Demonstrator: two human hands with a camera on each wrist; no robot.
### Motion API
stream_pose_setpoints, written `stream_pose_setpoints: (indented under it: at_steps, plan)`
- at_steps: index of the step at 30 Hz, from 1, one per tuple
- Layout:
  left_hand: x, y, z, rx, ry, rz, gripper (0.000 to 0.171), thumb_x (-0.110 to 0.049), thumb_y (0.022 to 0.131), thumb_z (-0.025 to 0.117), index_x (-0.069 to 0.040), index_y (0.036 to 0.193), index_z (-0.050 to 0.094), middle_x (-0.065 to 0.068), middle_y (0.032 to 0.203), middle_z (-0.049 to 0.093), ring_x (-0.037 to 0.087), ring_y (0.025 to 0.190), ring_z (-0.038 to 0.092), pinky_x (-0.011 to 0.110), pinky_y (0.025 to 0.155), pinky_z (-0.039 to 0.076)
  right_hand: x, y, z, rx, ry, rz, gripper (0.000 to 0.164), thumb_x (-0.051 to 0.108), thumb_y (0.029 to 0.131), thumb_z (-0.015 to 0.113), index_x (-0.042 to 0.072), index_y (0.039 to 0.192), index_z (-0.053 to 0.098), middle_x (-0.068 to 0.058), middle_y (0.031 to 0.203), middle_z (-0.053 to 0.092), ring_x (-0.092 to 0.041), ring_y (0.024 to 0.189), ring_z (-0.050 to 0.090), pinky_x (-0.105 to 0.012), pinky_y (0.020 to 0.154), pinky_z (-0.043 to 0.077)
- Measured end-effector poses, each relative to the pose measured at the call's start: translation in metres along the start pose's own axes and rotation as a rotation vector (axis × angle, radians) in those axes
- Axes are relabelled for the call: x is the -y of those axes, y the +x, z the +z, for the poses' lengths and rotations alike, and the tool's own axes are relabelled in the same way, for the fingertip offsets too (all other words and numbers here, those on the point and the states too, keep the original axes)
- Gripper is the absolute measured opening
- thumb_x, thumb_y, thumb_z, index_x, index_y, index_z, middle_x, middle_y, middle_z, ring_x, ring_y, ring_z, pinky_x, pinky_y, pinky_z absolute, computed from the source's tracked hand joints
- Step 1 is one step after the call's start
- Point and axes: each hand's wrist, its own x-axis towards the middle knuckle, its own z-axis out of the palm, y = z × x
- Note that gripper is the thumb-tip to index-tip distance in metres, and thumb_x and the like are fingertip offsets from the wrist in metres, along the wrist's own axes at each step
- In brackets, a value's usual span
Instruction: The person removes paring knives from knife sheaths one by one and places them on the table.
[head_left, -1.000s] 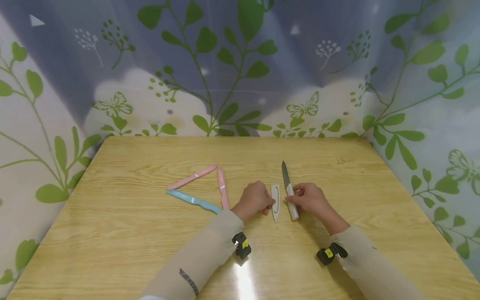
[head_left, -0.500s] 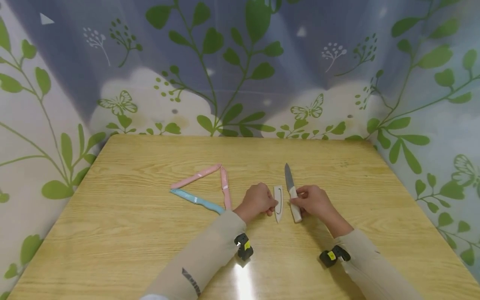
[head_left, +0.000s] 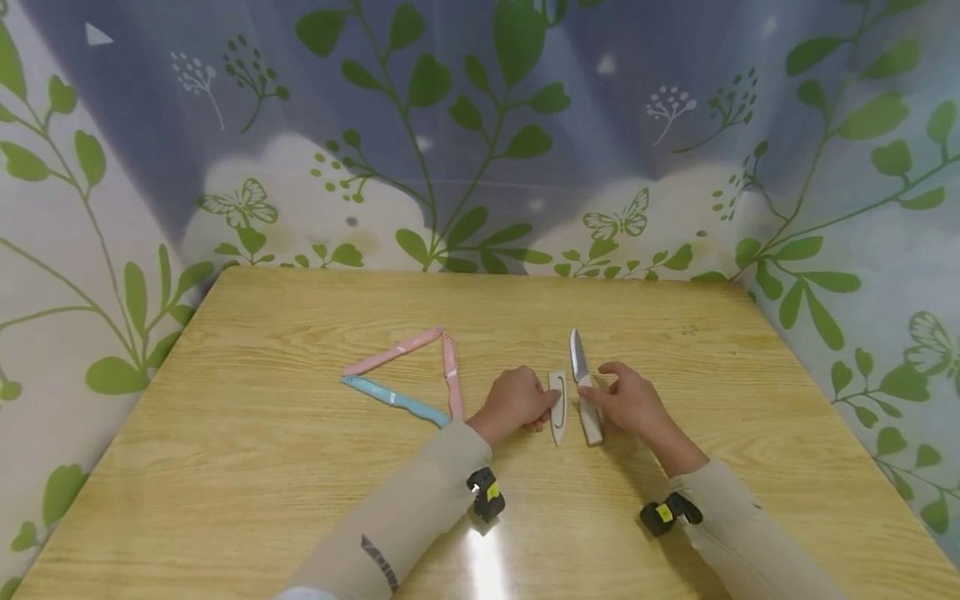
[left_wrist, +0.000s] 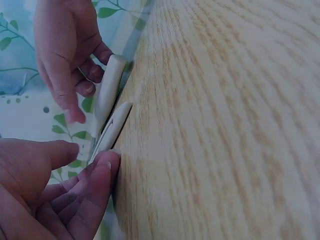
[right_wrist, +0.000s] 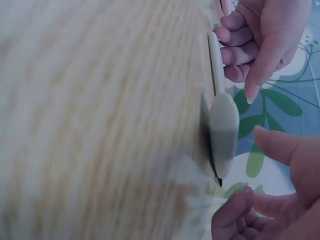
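Knife (head_left: 590, 419), pale-handled, blade bare: on the tabletop (head_left: 240, 500), just right of a pale sheath (head_left: 558, 421). Left hand (head_left: 514, 397): thumb and fingers apart, at the sheath. Right hand (head_left: 628, 399): thumb and fingers apart, beside the knife. Pink knives (head_left: 393, 352), two, and blue knife (head_left: 397, 401): sheathed, in a triangle.

Lower left, the left hand (left_wrist: 57, 197) is beside a slotted sheath (left_wrist: 120, 120); upper left, the right hand (left_wrist: 65, 47) flanks a pale handle (left_wrist: 111, 82).
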Motion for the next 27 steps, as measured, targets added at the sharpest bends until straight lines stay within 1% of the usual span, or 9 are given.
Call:
stream_pose_setpoints:
  at_steps: [4, 7, 9, 11, 14, 17, 21, 25, 27]
  plan:
    - [-0.002, -0.002, -0.004, -0.015, -0.015, -0.025, 0.052, -0.035, 0.096, 0.054, -0.005, 0.056, 0.067, 0.006, 0.049, 0.064, 0.013, 0.039, 0.057, 0.022, 0.047, 0.041, 0.002, 0.001, -0.001, -0.024, 0.006, -0.014, 0.067, 0.041, 0.091, 0.061, -0.004, 0.135, 0.039, -0.028, 0.103, 0.06, -0.033, 0.084, 0.058, -0.042, 0.066, 0.049]
    - [-0.003, -0.001, -0.01, -0.023, -0.083, -0.051, 0.053, -0.039, 0.098, 0.049, -0.003, 0.064, 0.067, 0.007, 0.051, 0.063, 0.014, 0.041, 0.057, 0.023, 0.047, 0.043, 0.005, 0.002, 0.0, -0.047, 0.037, -0.041, 0.069, 0.041, 0.09, 0.062, -0.004, 0.137, 0.036, -0.03, 0.108, 0.057, -0.036, 0.089, 0.057, -0.045, 0.07, 0.049]
    - [-0.002, 0.0, -0.016, -0.032, -0.128, -0.049, 0.051, -0.04, 0.099, 0.047, -0.003, 0.071, 0.069, 0.007, 0.053, 0.062, 0.013, 0.042, 0.055, 0.023, 0.047, 0.044, 0.008, 0.002, 0.001, -0.073, 0.063, -0.072, 0.07, 0.038, 0.09, 0.064, -0.005, 0.137, 0.035, -0.032, 0.113, 0.055, -0.04, 0.096, 0.055, -0.05, 0.074, 0.049]
    - [0.0, 0.001, -0.024, -0.043, -0.163, -0.026, 0.05, -0.039, 0.1, 0.044, -0.001, 0.079, 0.07, 0.008, 0.054, 0.062, 0.013, 0.042, 0.052, 0.024, 0.048, 0.043, 0.011, 0.003, 0.002, -0.102, 0.088, -0.101, 0.07, 0.036, 0.089, 0.065, -0.005, 0.137, 0.035, -0.034, 0.118, 0.052, -0.043, 0.101, 0.053, -0.054, 0.079, 0.048]
    - [0.006, 0.0, -0.039, -0.065, -0.193, 0.013, 0.049, -0.039, 0.101, 0.041, 0.0, 0.088, 0.07, 0.011, 0.058, 0.061, 0.015, 0.046, 0.05, 0.026, 0.051, 0.042, 0.018, 0.003, 0.005, -0.133, 0.122, -0.128, 0.07, 0.035, 0.088, 0.067, -0.004, 0.137, 0.037, -0.033, 0.12, 0.05, -0.043, 0.104, 0.051, -0.055, 0.08, 0.047]
    - [0.014, 0.0, -0.057, -0.094, -0.227, 0.014, 0.047, -0.037, 0.102, 0.041, 0.0, 0.095, 0.068, 0.015, 0.07, 0.064, 0.021, 0.058, 0.058, 0.029, 0.056, 0.045, 0.025, 0.003, 0.009, -0.158, 0.152, -0.15, 0.068, 0.035, 0.087, 0.069, -0.003, 0.135, 0.04, -0.031, 0.118, 0.052, -0.04, 0.099, 0.052, -0.051, 0.075, 0.048]
    - [0.027, -0.001, -0.076, -0.137, -0.252, -0.032, 0.042, -0.035, 0.101, 0.044, 0.001, 0.099, 0.066, 0.02, 0.085, 0.066, 0.032, 0.076, 0.064, 0.031, 0.061, 0.046, 0.033, 0.004, 0.014, -0.165, 0.169, -0.185, 0.065, 0.034, 0.087, 0.069, -0.002, 0.134, 0.042, -0.027, 0.113, 0.054, -0.035, 0.092, 0.051, -0.043, 0.068, 0.047]
    - [0.038, 0.0, -0.089, -0.155, -0.275, -0.085, 0.039, -0.034, 0.099, 0.049, 0.002, 0.1, 0.064, 0.02, 0.09, 0.068, 0.032, 0.078, 0.067, 0.028, 0.059, 0.048, 0.043, 0.004, 0.02, -0.149, 0.173, -0.22, 0.063, 0.031, 0.087, 0.069, -0.002, 0.134, 0.043, -0.026, 0.111, 0.054, -0.033, 0.09, 0.051, -0.042, 0.069, 0.046]
    - [0.043, -0.001, -0.094, -0.162, -0.281, -0.096, 0.036, -0.033, 0.098, 0.051, 0.001, 0.101, 0.062, 0.02, 0.092, 0.068, 0.031, 0.079, 0.068, 0.029, 0.059, 0.05, 0.05, 0.003, 0.023, -0.147, 0.179, -0.227, 0.06, 0.03, 0.087, 0.069, -0.001, 0.133, 0.045, -0.026, 0.11, 0.056, -0.032, 0.089, 0.052, -0.044, 0.07, 0.047]
